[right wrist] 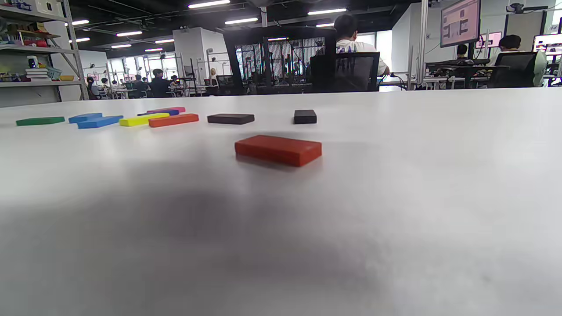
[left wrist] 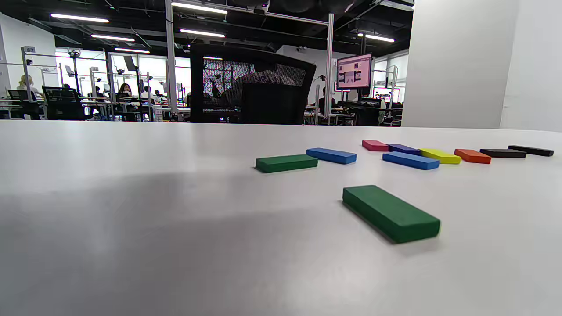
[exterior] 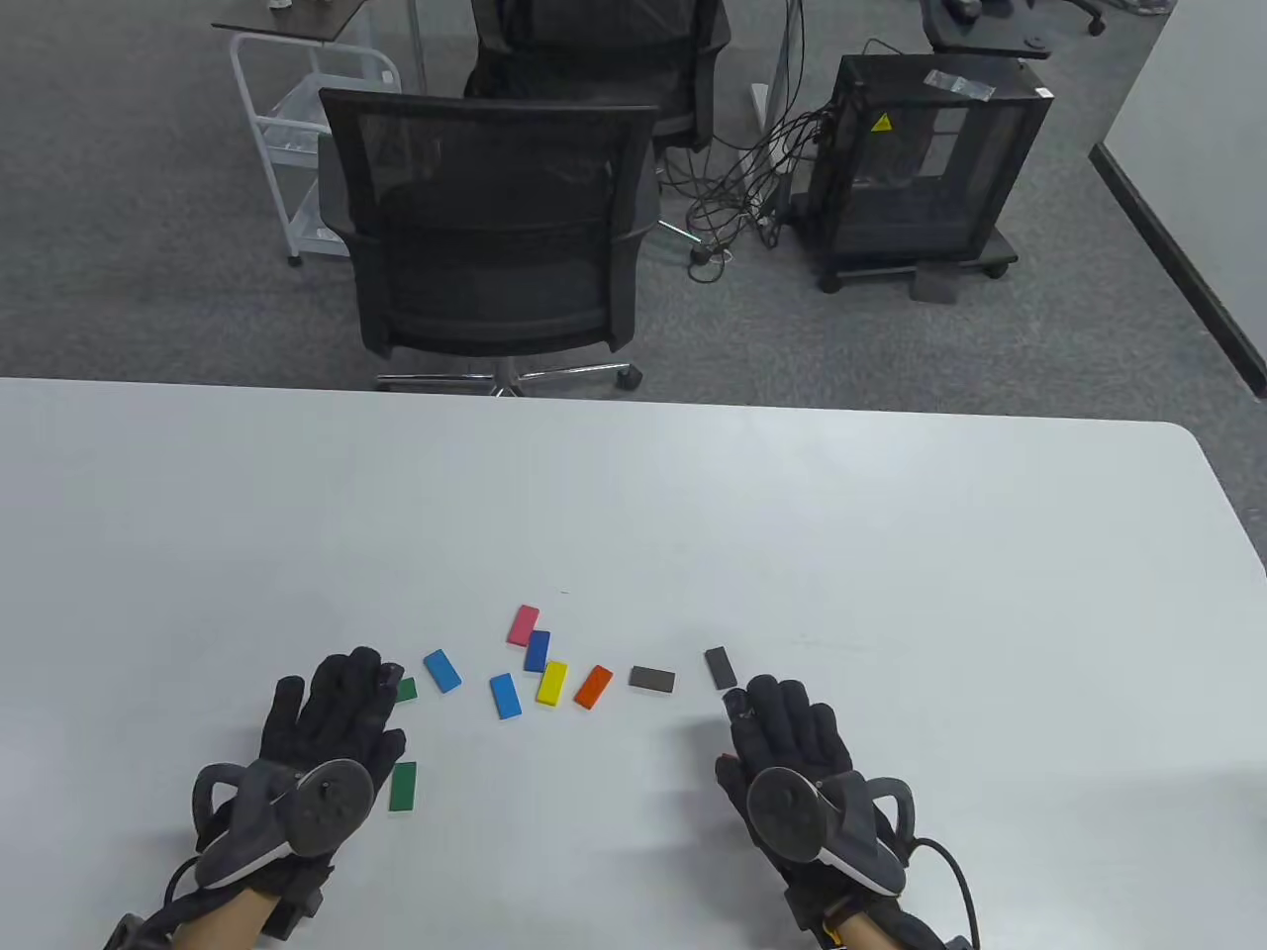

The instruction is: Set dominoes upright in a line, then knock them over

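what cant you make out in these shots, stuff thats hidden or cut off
- Red domino: plain in the right wrist view; in the table view the right hand covers it.
- Far green domino: in the table view the left hand hides part of it.
- Fingers: neither wrist view shows them, so any contact with the table cannot be told.
- Forearms: cut off by the table view's bottom edge.

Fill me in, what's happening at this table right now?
A person's gloved left hand and right hand rest flat on the white table, holding nothing. Coloured dominoes all lie flat between them: pink, yellow, orange, two light blue, a dark blue, two black, two green, plus a red domino under the right hand. None stands upright yet.
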Available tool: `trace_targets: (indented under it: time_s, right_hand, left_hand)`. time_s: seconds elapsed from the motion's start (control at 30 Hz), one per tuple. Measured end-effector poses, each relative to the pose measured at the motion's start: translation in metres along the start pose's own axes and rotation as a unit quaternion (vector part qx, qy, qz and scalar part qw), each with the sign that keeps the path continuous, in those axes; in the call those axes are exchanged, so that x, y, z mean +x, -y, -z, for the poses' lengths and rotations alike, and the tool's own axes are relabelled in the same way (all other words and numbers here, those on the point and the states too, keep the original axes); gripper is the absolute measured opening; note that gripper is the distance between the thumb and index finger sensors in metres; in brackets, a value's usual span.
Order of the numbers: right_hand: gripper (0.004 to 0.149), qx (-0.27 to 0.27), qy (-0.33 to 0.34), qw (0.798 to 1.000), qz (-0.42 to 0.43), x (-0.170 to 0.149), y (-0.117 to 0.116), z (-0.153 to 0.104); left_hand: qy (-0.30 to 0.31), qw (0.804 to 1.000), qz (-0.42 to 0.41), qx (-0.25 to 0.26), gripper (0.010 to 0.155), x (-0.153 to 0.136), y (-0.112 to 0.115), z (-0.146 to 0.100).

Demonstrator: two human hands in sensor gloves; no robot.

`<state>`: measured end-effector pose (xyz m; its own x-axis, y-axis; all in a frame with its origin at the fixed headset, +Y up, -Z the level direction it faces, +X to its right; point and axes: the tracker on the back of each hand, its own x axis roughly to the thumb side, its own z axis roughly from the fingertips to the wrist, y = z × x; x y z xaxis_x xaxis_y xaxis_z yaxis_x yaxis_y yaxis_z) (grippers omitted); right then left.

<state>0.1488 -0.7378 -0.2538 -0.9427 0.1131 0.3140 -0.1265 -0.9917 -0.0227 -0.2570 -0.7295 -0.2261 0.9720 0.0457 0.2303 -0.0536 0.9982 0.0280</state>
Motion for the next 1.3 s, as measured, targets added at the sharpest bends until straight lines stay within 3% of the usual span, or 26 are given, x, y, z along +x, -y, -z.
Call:
trace_targets:
  time_s: [0.83, 1.17, 1.3]
  right_hand:
    - [0.058, 0.022, -0.035, 0.999, -0.005, -0.011, 0.005, 0.004]
    - [0.063, 0.16, 0.02, 0.982, -0.098, 0.015, -0.028, 0.03]
    - [0.062, 0.149, 0.026, 0.983, -0.104, 0.018, -0.03, 0.036]
  left_hand:
    - [0.024, 0.999, 0.03, -0.003, 0.063, 0.01, 0.003, -0.003]
    - [0.027, 0.999, 0.02, -0.006, 0.063, 0.01, 0.003, -0.003]
    - [0.028, 0.999, 0.019, -0.006, 0.064, 0.01, 0.004, -0.003]
